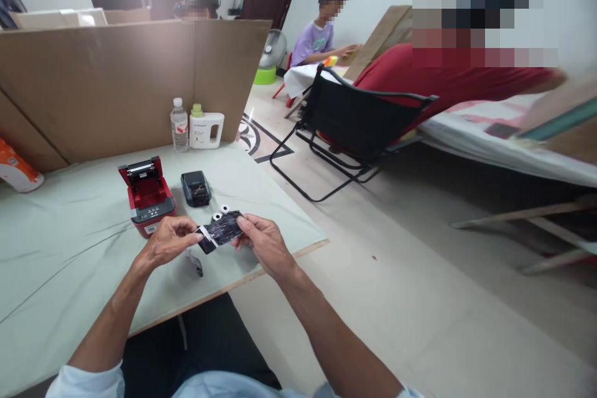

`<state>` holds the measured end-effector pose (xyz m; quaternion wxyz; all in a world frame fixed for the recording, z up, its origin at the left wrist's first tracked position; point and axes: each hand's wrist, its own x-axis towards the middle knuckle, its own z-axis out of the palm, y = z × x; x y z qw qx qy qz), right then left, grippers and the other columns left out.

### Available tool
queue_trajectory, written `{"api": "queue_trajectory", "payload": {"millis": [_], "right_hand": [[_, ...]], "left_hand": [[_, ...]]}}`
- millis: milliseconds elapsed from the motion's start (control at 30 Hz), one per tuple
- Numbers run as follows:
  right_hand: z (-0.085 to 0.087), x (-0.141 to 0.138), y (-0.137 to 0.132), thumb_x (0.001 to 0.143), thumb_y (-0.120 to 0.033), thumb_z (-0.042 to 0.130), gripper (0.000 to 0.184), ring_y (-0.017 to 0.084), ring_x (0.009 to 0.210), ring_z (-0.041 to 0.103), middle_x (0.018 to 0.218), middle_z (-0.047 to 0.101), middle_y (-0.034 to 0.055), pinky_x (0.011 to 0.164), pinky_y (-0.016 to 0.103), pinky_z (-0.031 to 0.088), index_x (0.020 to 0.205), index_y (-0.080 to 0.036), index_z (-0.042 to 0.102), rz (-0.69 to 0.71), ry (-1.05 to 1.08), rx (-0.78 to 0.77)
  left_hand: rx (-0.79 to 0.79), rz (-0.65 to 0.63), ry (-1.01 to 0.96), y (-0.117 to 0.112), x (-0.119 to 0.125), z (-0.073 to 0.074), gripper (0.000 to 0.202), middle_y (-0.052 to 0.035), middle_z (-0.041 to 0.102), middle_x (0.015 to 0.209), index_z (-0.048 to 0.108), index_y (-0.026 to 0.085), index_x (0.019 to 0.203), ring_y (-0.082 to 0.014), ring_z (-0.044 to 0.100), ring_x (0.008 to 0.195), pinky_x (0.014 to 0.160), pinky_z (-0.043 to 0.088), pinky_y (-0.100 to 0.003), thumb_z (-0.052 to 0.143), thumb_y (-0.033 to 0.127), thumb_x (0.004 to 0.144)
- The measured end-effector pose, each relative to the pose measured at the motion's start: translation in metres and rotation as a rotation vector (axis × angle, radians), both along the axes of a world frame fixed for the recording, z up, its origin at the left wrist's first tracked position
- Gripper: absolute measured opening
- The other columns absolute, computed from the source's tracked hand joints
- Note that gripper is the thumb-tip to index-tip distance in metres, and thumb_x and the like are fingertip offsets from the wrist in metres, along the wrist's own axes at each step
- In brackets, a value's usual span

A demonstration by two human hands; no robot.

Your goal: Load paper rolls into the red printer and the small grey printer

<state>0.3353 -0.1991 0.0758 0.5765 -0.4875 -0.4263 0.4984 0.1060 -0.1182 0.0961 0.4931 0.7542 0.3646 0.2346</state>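
Between my hands is a dark, glossy, flat packet [224, 229] with a white strip near its left end. My left hand [170, 239] pinches the end by the strip; my right hand [261, 241] grips the other end, thumb on top. Just beyond the packet are two small white rolls [217, 216] with dark centres. A red and black label printer [150, 198] stands with its lid raised, close to my left hand. Farther back lies a small black device [196, 188]. Below my left hand, a small grey and clear object [194, 263] is partly hidden, its kind unclear.
A clear water bottle [179, 125] and a white jug with a green cap [206, 130] stand before a cardboard partition [116, 81]. An orange and white container [18, 168] is at far left. A black folding chair [359, 115] and other people are to the right.
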Motion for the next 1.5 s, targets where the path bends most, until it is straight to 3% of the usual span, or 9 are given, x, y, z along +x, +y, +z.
{"api": "queue_trajectory", "payload": {"millis": [233,367,500,600,767,900,1067,1233,1500], "right_hand": [[-0.045,-0.015,-0.034,0.098,-0.029,0.059,0.020,0.019,0.072,0.066,0.080,0.072,0.0050,0.068,0.030,0.053,0.084,-0.020,0.072,-0.089,-0.574,0.237],[-0.069,-0.018,-0.053,0.100,-0.020,0.055,0.018,0.022,0.082,0.070,0.087,0.074,0.0069,0.077,0.034,0.057,0.095,-0.021,0.072,-0.076,-0.798,0.355],[-0.060,0.010,-0.050,0.101,-0.022,0.056,0.017,0.025,0.093,0.070,0.096,0.075,0.0099,0.085,0.039,0.058,0.101,-0.022,0.073,-0.294,-0.908,0.422],[-0.055,0.047,-0.035,0.100,-0.028,0.057,0.020,0.030,0.107,0.068,0.112,0.074,0.0144,0.095,0.047,0.056,0.111,-0.021,0.073,-0.419,-1.021,0.273],[-0.071,0.086,-0.012,0.091,-0.032,0.066,0.025,0.031,0.109,0.069,0.113,0.075,0.0112,0.095,0.045,0.054,0.112,-0.021,0.073,-0.205,-0.980,-0.032],[-0.079,0.090,-0.008,0.090,-0.031,0.059,0.019,0.027,0.100,0.071,0.102,0.078,0.0071,0.091,0.039,0.052,0.096,-0.023,0.076,-0.176,-0.868,-0.061],[-0.075,0.094,-0.007,0.088,-0.041,0.059,0.026,0.024,0.084,0.072,0.087,0.079,0.0061,0.077,0.033,0.052,0.086,-0.020,0.075,-0.217,-0.643,-0.048],[-0.073,0.100,-0.002,0.084,-0.046,0.061,0.032,0.023,0.077,0.070,0.080,0.078,0.0053,0.074,0.033,0.052,0.083,-0.018,0.076,-0.227,-0.583,-0.060],[-0.075,0.106,-0.004,0.084,-0.048,0.061,0.033,0.024,0.078,0.069,0.081,0.077,0.0062,0.072,0.032,0.051,0.081,-0.018,0.075,-0.223,-0.605,-0.075]], "left_hand": [[0.520,-0.066,0.289,0.009,0.013,-0.001,0.011,-0.0055,0.071,0.089,0.069,0.018,0.079,-0.0197,0.065,0.081,0.074,0.048,-0.031,0.063,0.009,0.080],[0.549,-0.170,0.446,0.013,0.024,-0.012,0.014,-0.0058,0.070,0.088,0.067,0.018,0.082,-0.0205,0.065,0.080,0.075,0.047,-0.031,0.062,0.006,0.078],[0.487,-0.233,0.518,0.014,0.028,-0.011,0.009,-0.0062,0.072,0.094,0.068,0.019,0.085,-0.0224,0.067,0.085,0.077,0.047,-0.033,0.063,0.013,0.082],[0.470,-0.237,0.548,0.016,0.031,-0.003,0.005,-0.0052,0.072,0.096,0.067,0.021,0.082,-0.0233,0.068,0.089,0.077,0.048,-0.033,0.063,0.019,0.084],[0.536,-0.194,0.526,0.018,0.046,0.002,0.022,-0.0071,0.072,0.112,0.069,0.023,0.112,-0.0252,0.069,0.096,0.082,0.052,-0.036,0.062,0.026,0.092],[0.562,-0.199,0.550,0.018,0.058,-0.007,0.042,-0.0091,0.067,0.133,0.063,0.026,0.137,-0.0265,0.069,0.108,0.088,0.056,-0.037,0.059,0.025,0.095],[0.527,-0.207,0.551,0.025,0.058,-0.017,0.039,-0.0083,0.070,0.128,0.069,0.027,0.132,-0.0256,0.071,0.108,0.094,0.057,-0.038,0.054,0.022,0.096],[0.451,-0.177,0.349,0.043,0.044,-0.007,0.038,-0.0093,0.072,0.129,0.073,0.023,0.126,-0.0258,0.069,0.116,0.104,0.054,-0.040,0.049,0.020,0.096],[0.264,-0.146,0.372,0.030,0.004,0.003,0.038,-0.0106,0.075,0.122,0.072,0.019,0.125,-0.0243,0.072,0.106,0.092,0.059,-0.036,0.054,0.027,0.093]]}}
